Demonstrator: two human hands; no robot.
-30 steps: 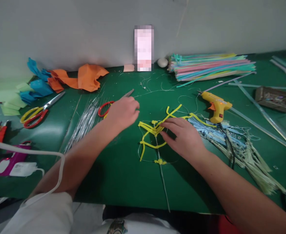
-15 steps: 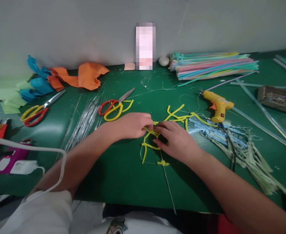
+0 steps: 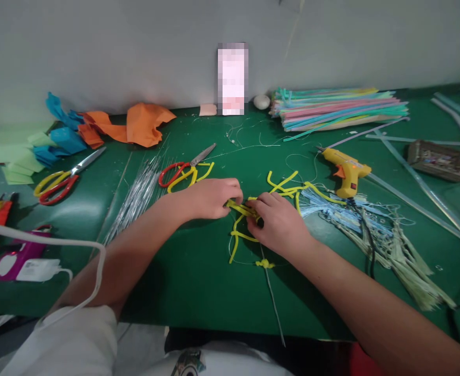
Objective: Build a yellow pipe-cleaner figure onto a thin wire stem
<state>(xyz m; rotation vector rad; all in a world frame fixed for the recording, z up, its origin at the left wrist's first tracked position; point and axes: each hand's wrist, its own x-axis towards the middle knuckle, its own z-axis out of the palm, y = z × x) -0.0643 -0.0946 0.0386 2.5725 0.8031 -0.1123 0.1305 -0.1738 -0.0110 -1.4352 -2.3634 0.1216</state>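
Yellow pipe cleaners (image 3: 241, 209), bent and joined, lie between my hands over the middle of the green table. My left hand (image 3: 218, 198) pinches their left end. Thumb and fingers of my right hand (image 3: 275, 216) close on them at the right, hiding part of the join. Below hang a bent yellow piece (image 3: 236, 240) and a thin wire (image 3: 274, 297) with a small yellow tuft (image 3: 265, 263) on it. More yellow pipe cleaner pieces (image 3: 287, 183) lie just beyond my right hand.
Red-and-yellow scissors (image 3: 177, 175) lie beyond my left forearm, beside silvery wires (image 3: 136, 196). Another pair of scissors (image 3: 59, 185) is farther left. At right are a yellow glue gun (image 3: 347, 169), its black cord, tassels (image 3: 394, 256) and a pipe cleaner bundle (image 3: 340, 109). A white cable (image 3: 100, 261) crosses my left arm.
My hands have drawn slightly apart, so more of the yellow pipe cleaners shows between them. My right hand's fingers have closed in more. The view has shifted a little.
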